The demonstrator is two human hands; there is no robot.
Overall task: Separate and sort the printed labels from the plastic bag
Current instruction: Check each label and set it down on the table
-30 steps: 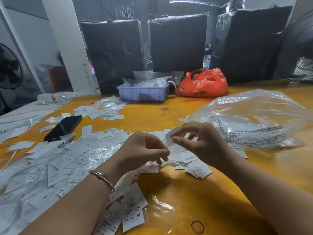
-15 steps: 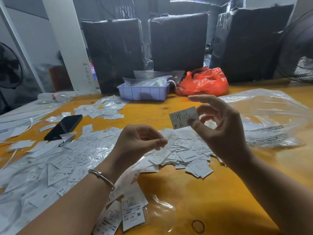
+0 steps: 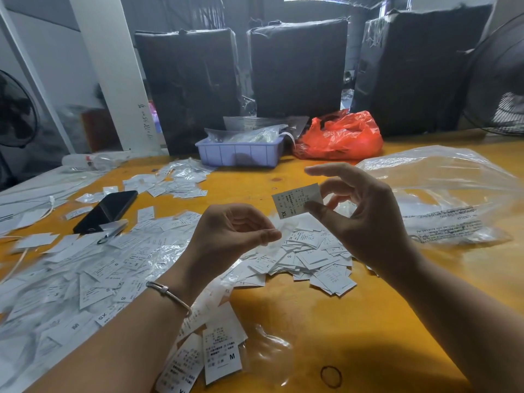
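Nearest me, a thin dark rubber band (image 3: 331, 376) lies as a ring on the glossy yellow table (image 3: 368, 321), right of a small fanned stack of matte white labels (image 3: 221, 355), the top one printed M, resting partly on a crinkled clear film. My left hand (image 3: 226, 236), with a slim metal bangle (image 3: 168, 293) on its wrist, is curled; its thumb and fingertips meet, and I cannot tell if they nip a scrap of clear film or nothing. My right hand (image 3: 365, 219) pinches 1 rectangular XL label (image 3: 297, 200) between thumb and a bent finger, the index finger stretched out straight above it. Under both hands sits a loose heap of sorted labels (image 3: 312, 256); to the left a wide drift of mixed labels and film (image 3: 85, 273) covers the table. Farther left a flat black phone (image 3: 106, 211) lies on the wood. On the right, the big wrinkled clear plastic bag (image 3: 442, 194) sags open-mouthed toward my hands. Far off stand a ribbed lilac tray (image 3: 241, 154), a crumpled red bag (image 3: 340, 137) and 3 black wrapped bales (image 3: 297, 66).

Against the frame 0.5 s back, the XL label sits almost where it was, and the left hand has barely shifted.
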